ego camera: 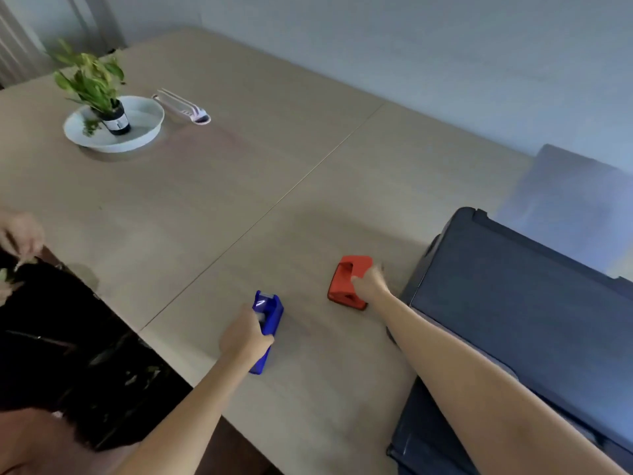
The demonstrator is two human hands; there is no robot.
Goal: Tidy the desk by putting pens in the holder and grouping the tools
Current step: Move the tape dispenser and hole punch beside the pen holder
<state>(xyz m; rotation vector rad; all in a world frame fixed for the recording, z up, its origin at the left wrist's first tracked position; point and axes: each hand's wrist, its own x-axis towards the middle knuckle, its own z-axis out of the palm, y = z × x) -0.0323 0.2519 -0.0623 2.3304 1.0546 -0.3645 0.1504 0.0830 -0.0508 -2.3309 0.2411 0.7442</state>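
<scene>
A blue tape dispenser (270, 313) lies on the wooden desk (239, 186) near its front edge. My left hand (245, 337) is closed over its near half. To the right sits a red hole punch (347, 281), and my right hand (371, 284) grips its right side. The two tools are about a hand's width apart. No pens or pen holder are in view.
A dark blue printer (527, 320) fills the right side, close to my right arm. At the far left a potted plant stands in a white dish (113, 126), with white tongs (183, 108) beside it. Another person's dark hair and hand show at the left edge.
</scene>
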